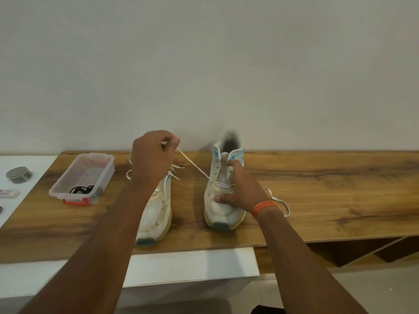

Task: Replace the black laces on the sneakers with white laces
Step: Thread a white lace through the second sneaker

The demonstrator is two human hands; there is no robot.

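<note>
Sneakers of white mesh with teal accents are set side by side, toes toward the near edge, on a long wooden tabletop (pixel 317 177) with a dark, streaked grain; broad bare wood is left open to the right of them, and a plain pale wall closes the far edge. The left sneaker (pixel 156 214) is already threaded with a white lace tied at its top and is partly hidden by the left forearm. The right sneaker (pixel 223 189) is steadied by the right hand (pixel 240 189), its fingers curled over the tongue and thumb pressed on the toe box; an orange thread band (pixel 264 208) is worn at that wrist. A clear rectangular plastic box (pixel 82 177) with red clips is placed left of the shoes, and the coiled black laces (pixel 81 189) are held inside it at its near end. The white lace (pixel 195 165) is drawn taut from a low eyelet of the right sneaker up to the left hand (pixel 154 152), where it is pinched between the fingertips; its other end is looped loosely on the wood to the right. A small round grey tin (pixel 19 174) is seen on a white surface at far left.
</note>
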